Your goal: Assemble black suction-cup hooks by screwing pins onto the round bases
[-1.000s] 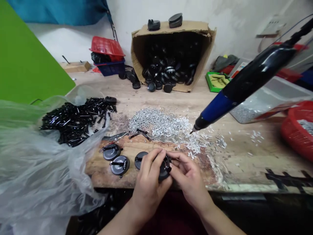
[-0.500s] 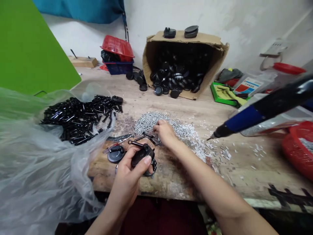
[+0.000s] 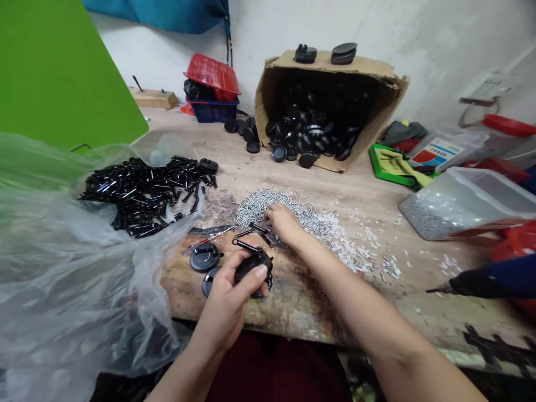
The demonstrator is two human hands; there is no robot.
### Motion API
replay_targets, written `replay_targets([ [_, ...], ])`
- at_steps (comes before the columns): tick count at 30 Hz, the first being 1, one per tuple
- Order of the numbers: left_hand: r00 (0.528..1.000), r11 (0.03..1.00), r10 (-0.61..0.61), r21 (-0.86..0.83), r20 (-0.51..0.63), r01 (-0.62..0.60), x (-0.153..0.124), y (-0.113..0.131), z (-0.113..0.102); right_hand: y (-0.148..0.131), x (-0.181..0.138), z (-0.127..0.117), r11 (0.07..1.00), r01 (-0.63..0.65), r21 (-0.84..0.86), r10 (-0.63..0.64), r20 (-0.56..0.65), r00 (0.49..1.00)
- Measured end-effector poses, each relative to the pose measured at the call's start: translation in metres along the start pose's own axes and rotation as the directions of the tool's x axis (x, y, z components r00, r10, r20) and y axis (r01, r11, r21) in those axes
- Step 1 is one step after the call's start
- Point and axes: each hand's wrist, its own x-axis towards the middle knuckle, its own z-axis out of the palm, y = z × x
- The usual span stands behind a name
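Note:
My left hand [image 3: 237,287] is closed around a black round mount [image 3: 248,268], above the front part of the table. A thin black arm with a ringed end [image 3: 243,244] sticks up from this mount. My right hand [image 3: 285,223] is at the near edge of a heap of small silver metal pins or screws [image 3: 256,205]. Its fingers are curled together, and whatever they grip is hidden. Several loose black arms [image 3: 260,229] lie beside those fingertips. Two more dark round mounts lie left of my left hand, one of them a grey-faced disc [image 3: 205,258].
An electric screwdriver [image 3: 486,279] hangs at right. White plastic bits [image 3: 355,248] are scattered near my right forearm. A cardboard box [image 3: 371,131] of black mounts stands behind, a clear bin [image 3: 464,204] at right. Black arms [image 3: 142,190] lie heaped on plastic sheeting [image 3: 100,290] at left.
The hanging screwdriver has swung down and to the right, uncovering the clear bin. The view has shifted slightly. Both hands stay in about the same places.

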Motion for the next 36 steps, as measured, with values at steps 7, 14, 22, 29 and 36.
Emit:
replay_targets([
  [7, 1.000, 1.000, 0.003, -0.023, 0.007, -0.003, -0.001, 0.002, -0.005, -0.019, -0.026, -0.017, 0.985, 0.021, 0.174, 0.017, -0.211, 0.977],
  [14, 0.999, 1.000, -0.013, -0.025, 0.040, 0.014, -0.007, 0.001, -0.002, -0.069, -0.110, -0.052, 0.575, 0.171, 0.800, 0.279, -0.389, 0.878],
  [22, 0.997, 0.998, 0.001, 0.070, 0.076, -0.007, -0.016, 0.004, 0.012, -0.075, -0.127, -0.060, 0.309, 0.165, 0.937, 0.297, -0.260, 0.919],
  [29, 0.994, 0.956, 0.110, 0.275, -0.004, -0.104, -0.027, 0.004, 0.027, -0.069, -0.134, -0.070, 0.317, 0.160, 0.935, 0.253, -0.246, 0.935],
  [36, 0.995, 0.935, 0.087, 0.343, 0.041, -0.096, -0.034, 0.000, 0.031, -0.063, -0.153, -0.077, 0.327, 0.120, 0.937, 0.237, -0.204, 0.950],
])
